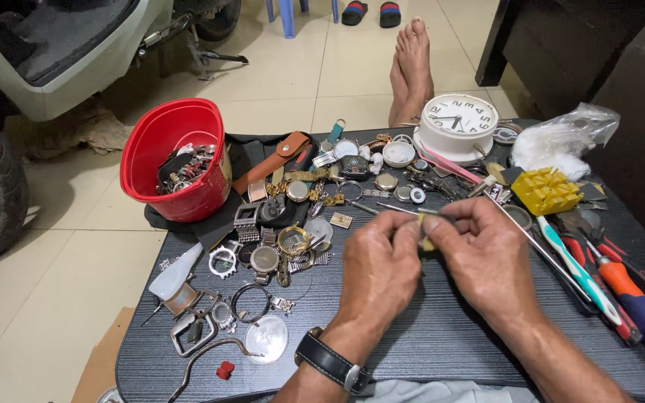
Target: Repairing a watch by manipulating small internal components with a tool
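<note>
- while both hands meet above the bench (442, 351), the left hand (379, 263) and right hand (487, 254) pinch a small yellowish part (426, 240) between fingertips
- thin tool (401, 210) lies just beyond, long axis left-right

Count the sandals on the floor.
2: a pair of sandals, one beside the other, on the floor at the top edge, beyond the bare feet. Others may lie out of view.

Red bucket (177, 153) — yellow block (545, 191) — white clock (457, 123); perhaps yellowish held piece (426, 240).
</note>
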